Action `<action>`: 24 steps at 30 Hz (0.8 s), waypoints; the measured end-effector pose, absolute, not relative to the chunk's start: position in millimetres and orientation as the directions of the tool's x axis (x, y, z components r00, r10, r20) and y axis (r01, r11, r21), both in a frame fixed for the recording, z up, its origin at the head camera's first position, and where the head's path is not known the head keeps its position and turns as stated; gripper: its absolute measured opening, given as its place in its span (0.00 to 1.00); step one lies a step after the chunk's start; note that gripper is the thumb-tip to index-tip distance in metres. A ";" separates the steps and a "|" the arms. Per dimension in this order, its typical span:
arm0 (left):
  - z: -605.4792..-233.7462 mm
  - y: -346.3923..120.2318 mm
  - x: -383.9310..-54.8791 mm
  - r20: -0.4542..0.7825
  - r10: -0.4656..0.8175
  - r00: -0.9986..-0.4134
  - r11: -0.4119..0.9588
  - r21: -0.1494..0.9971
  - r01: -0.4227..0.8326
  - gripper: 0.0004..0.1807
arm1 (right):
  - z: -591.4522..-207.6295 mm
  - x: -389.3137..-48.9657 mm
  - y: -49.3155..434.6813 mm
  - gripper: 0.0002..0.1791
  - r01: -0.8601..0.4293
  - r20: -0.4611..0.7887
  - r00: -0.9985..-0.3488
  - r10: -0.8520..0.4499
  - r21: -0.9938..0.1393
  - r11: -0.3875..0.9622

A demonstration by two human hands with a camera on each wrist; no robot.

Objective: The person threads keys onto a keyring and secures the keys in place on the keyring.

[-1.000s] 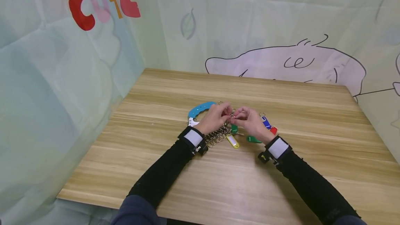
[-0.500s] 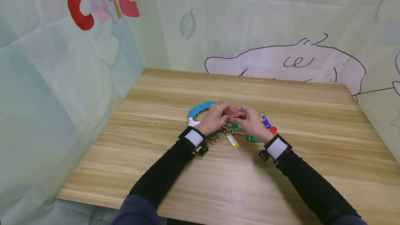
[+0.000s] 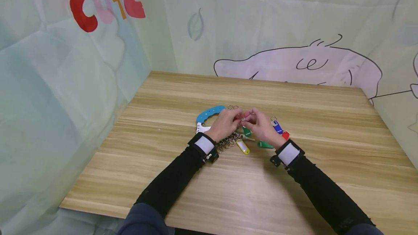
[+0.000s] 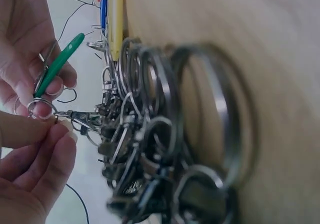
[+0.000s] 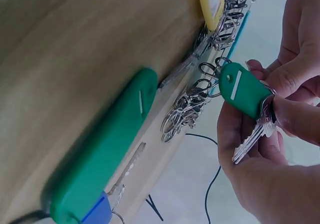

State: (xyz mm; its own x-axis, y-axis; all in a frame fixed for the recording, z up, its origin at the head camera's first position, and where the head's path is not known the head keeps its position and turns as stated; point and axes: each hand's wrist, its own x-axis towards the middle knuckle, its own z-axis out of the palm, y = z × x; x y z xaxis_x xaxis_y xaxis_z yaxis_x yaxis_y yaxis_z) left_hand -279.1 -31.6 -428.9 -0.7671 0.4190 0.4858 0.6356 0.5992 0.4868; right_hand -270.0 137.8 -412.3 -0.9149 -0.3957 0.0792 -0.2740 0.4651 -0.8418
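My left hand (image 3: 223,123) pinches a small metal clasp on a bunch of linked rings and clasps (image 4: 142,144); in the left wrist view it is the lower hand. Right up against it, my right hand (image 3: 261,128) holds a key ring (image 5: 268,104) bearing a green key tag (image 5: 244,90) and a silver key (image 5: 249,143). Fingertips of both hands meet at the ring and clasp, and partly hide the join. A blue curved strip (image 3: 210,112) with a white end piece (image 3: 201,128) lies behind and left of the left hand.
A yellow key tag (image 3: 243,147) lies in front of the hands. Near the right wrist are another green tag (image 3: 264,145), a blue tag (image 3: 277,127) and a red tag (image 3: 286,135). Everything rests on a wooden table (image 3: 156,155) with printed cloth walls behind.
Both hands stay in nearly the same place, with small finger movements. The held green tag has tilted and shifted slightly right, and more rings show behind the left hand.
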 end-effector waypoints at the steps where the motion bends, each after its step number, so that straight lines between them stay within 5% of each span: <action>1: -429.0 -31.5 -279.1 0.489 0.420 -0.764 0.593 0.489 0.639 0.09 | -411.8 -270.0 138.0 0.15 -0.273 0.075 -0.913 -0.402 -0.844 0.463; 24: -427.4 -32.0 -280.4 0.451 0.446 -0.773 0.549 0.545 0.634 0.11 | -419.1 -276.6 143.7 0.10 -0.182 0.006 -0.918 -0.395 -0.894 0.410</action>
State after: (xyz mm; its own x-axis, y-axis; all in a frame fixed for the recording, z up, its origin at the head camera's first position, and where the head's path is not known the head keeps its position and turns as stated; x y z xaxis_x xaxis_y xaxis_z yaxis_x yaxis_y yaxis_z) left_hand -280.4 -32.0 -427.4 -0.7731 0.4458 0.4512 0.6342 0.5489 0.5445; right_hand -276.6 143.7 -419.1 -0.9185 -0.3954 0.0055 -0.1821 0.4104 -0.8935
